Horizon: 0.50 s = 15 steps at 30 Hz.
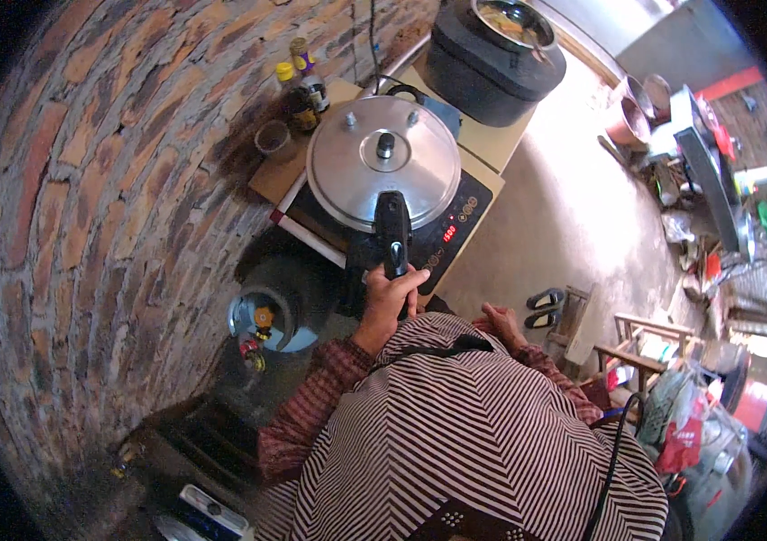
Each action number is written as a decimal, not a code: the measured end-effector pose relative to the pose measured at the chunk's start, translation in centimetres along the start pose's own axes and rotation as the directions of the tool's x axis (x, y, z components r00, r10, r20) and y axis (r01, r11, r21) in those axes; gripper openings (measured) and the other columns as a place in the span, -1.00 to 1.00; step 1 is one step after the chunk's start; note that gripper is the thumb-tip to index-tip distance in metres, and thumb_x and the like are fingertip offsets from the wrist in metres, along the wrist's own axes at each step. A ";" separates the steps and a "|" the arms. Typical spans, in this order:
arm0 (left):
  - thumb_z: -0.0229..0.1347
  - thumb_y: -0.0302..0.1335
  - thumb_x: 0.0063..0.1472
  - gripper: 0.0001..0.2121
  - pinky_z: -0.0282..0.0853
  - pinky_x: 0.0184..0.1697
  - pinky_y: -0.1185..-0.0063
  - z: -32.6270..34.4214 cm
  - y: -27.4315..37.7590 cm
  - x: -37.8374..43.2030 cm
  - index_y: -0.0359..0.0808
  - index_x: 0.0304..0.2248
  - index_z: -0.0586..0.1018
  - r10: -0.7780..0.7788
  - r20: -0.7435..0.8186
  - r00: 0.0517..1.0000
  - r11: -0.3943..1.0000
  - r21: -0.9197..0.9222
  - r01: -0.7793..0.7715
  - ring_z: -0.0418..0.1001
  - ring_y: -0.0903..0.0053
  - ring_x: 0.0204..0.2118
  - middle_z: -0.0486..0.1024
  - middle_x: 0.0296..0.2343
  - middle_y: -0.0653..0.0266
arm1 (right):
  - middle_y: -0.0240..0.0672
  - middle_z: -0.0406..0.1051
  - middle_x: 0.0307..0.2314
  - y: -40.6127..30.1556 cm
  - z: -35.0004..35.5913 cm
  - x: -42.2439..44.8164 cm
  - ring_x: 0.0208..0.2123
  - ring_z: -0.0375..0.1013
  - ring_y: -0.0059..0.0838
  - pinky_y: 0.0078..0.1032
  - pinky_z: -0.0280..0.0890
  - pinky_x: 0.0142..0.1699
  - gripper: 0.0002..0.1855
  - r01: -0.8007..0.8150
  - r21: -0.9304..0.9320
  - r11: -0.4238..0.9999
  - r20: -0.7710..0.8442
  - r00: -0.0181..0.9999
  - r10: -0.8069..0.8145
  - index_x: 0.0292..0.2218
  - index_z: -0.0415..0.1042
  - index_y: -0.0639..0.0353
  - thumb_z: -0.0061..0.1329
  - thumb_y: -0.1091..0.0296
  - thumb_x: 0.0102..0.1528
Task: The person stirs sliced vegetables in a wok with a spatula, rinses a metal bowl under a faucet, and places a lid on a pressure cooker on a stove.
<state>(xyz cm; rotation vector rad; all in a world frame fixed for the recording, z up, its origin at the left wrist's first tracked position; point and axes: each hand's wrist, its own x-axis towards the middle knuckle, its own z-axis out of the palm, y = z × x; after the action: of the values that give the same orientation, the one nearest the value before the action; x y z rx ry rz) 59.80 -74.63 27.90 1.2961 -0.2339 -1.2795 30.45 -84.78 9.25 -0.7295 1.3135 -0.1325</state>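
Note:
A metal pressure cooker [356, 155] sits on a black induction cooktop [471, 196] with lit red digits on its panel. Its long black handle [393, 223] points towards me. My left hand [390, 297] is closed around the end of that handle, thumb lying across towards the cooktop's panel. Low in front of my body, to the right, my right hand [502, 324] holds nothing visible, its fingers partly spread. Striped cloth [437, 399] in front of me covers part of both forearms.
Sauce bottles [301, 108] and a small cup [273, 138] stand by the brick wall [106, 196]. Behind the cooker is a large dark pot [491, 74] with a bowl of food [508, 24] on top. Slippers [546, 308] and a wooden stool [647, 338] are at the right.

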 end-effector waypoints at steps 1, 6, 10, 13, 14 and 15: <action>0.13 -0.47 0.06 -0.85 0.23 -0.66 0.62 0.0 0.0 0.0 -0.31 -0.49 0.39 0.007 -0.008 1.000 1.000 -0.001 -0.007 0.22 0.65 -0.80 0.27 -0.80 0.41 | -0.04 0.46 -0.53 0.5 0.2 -0.3 -0.55 0.49 -0.33 -0.52 0.42 -0.46 -0.60 0.002 0.018 1.000 -0.004 1.000 -0.002 -0.32 0.38 0.49 -0.07 0.18 0.13; 0.13 -0.52 0.05 -0.86 0.15 -0.71 0.64 0.5 0.7 -0.4 -0.30 -0.54 0.39 0.000 0.024 1.000 0.999 -0.037 0.001 0.18 0.64 -0.83 0.27 -0.81 0.41 | -0.02 0.45 -0.55 2.2 1.1 -0.6 -0.53 0.50 -0.28 -0.47 0.43 -0.46 -0.64 0.007 0.039 0.999 -0.094 0.996 -0.003 -0.32 0.37 0.51 -0.08 0.25 0.12; 0.15 -0.53 0.03 -0.85 0.17 -0.72 0.71 0.9 1.6 -0.9 -0.29 -0.50 0.38 -0.028 0.089 0.996 0.999 -0.025 0.030 0.21 0.71 -0.78 0.29 -0.75 0.43 | 0.06 0.43 -0.52 3.3 0.1 0.6 -0.55 0.50 -0.19 -0.39 0.45 -0.45 -0.64 0.010 0.064 0.998 -0.059 0.998 -0.007 -0.30 0.31 0.53 -0.08 0.28 0.12; 0.14 -0.54 0.04 -0.87 0.13 -0.73 0.70 1.5 3.3 -2.0 -0.30 -0.49 0.40 -0.025 0.029 0.999 0.999 -0.039 0.027 0.20 0.73 -0.79 0.28 -0.77 0.45 | 0.09 0.43 -0.50 3.2 0.0 0.8 -0.54 0.50 -0.17 -0.39 0.46 -0.44 -0.61 0.015 0.132 0.991 -0.014 1.000 -0.013 -0.25 0.28 0.55 -0.08 0.27 0.12; 0.14 -0.54 0.04 -0.87 0.12 -0.74 0.70 1.8 4.4 -2.4 -0.30 -0.51 0.40 -0.010 0.014 1.000 1.000 -0.003 0.010 0.19 0.74 -0.79 0.27 -0.78 0.46 | 0.09 0.43 -0.51 3.4 -0.2 1.0 -0.54 0.50 -0.17 -0.39 0.46 -0.44 -0.61 0.018 0.131 0.991 -0.018 1.000 -0.016 -0.25 0.28 0.55 -0.08 0.27 0.13; 0.14 -0.53 0.03 -0.88 0.09 -0.72 0.70 1.7 5.1 -2.8 -0.30 -0.53 0.40 0.033 -0.022 0.999 0.999 0.037 -0.032 0.18 0.74 -0.80 0.26 -0.79 0.45 | 0.10 0.43 -0.51 3.7 -0.4 1.2 -0.54 0.50 -0.17 -0.39 0.46 -0.45 -0.60 0.023 0.130 0.991 -0.020 1.000 -0.021 -0.24 0.28 0.55 -0.08 0.26 0.13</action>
<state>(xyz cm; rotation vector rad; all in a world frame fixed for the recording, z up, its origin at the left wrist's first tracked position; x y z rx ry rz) 60.37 -74.65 33.87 1.3326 -0.2629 -1.2371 29.28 -82.72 6.17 -0.6328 1.3019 -0.2408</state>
